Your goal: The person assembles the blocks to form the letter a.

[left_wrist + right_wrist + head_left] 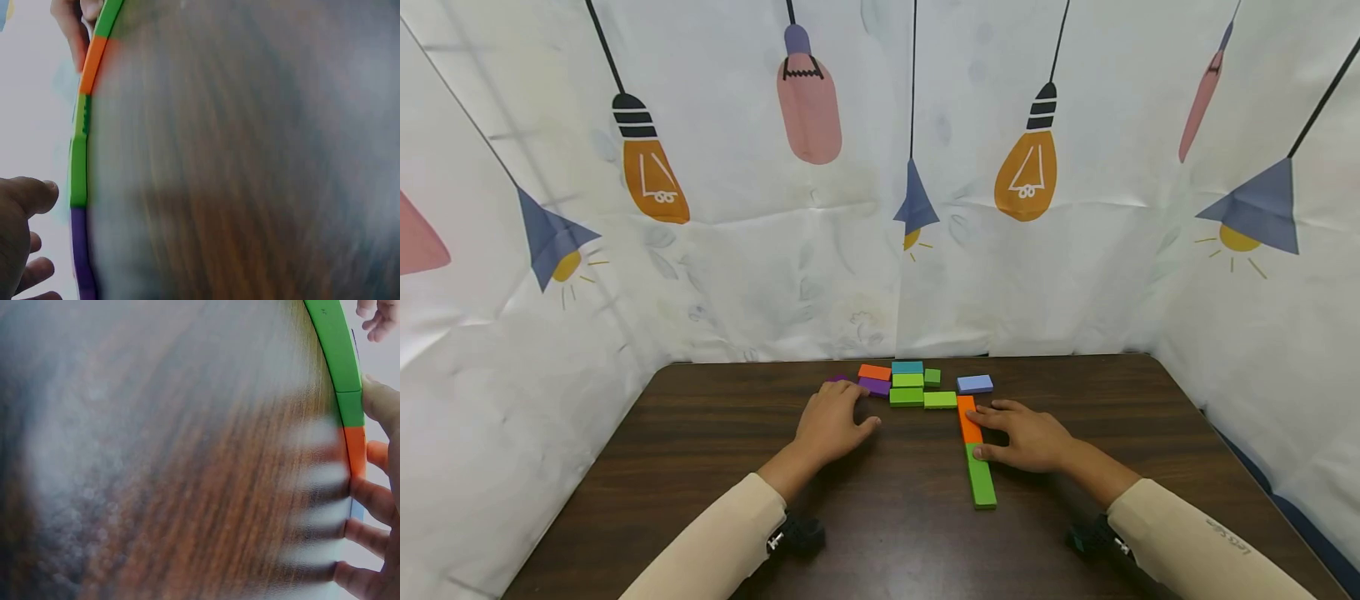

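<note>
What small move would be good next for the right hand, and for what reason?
Perhaps lift the right hand gently, straight up: the orange block and the green block lie in line, and its fingers are right at them, so a sideways move might disturb the line.

1. Head cam: bright, even light, mostly sharp; printed sheet (820,283) glares nr L edge of pic.
2. Dark worktop (880,554): faint sheen, front ctr.
3. Wrist cams: dimmer, hazy; worktop blurred w/ pale glare; block row (78,172) bowed, edge distortion.
</note>
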A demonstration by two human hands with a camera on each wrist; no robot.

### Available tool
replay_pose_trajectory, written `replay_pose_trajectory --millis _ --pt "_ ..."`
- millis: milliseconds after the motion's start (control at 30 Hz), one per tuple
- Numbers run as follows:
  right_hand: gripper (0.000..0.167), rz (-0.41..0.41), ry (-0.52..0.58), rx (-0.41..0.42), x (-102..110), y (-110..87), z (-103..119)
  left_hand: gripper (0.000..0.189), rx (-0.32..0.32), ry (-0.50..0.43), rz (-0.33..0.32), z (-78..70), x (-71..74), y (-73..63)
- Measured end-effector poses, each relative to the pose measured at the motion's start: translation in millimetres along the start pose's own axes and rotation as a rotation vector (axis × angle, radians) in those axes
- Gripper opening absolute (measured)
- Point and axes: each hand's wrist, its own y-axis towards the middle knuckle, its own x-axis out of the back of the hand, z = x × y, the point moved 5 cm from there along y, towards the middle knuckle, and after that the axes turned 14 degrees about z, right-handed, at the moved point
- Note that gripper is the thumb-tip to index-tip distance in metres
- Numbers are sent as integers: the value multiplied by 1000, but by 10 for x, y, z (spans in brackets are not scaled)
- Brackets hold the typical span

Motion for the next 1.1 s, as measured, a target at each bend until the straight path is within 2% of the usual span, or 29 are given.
replay_pose_trajectory --millis 267,500,833,1100 --pt "75 -2 3 -2 4 4 6 51 57 3 -33 266 17 68" --pt "75 1 4 -9 5 -5 1 50 108 -4 -47 437 15 138" --pt "74 8 11 -16 8 4 1 52 120 5 7 548 -28 212" --pt "75 6 20 -10 21 -5 3 47 111 10 14 559 -36 221"
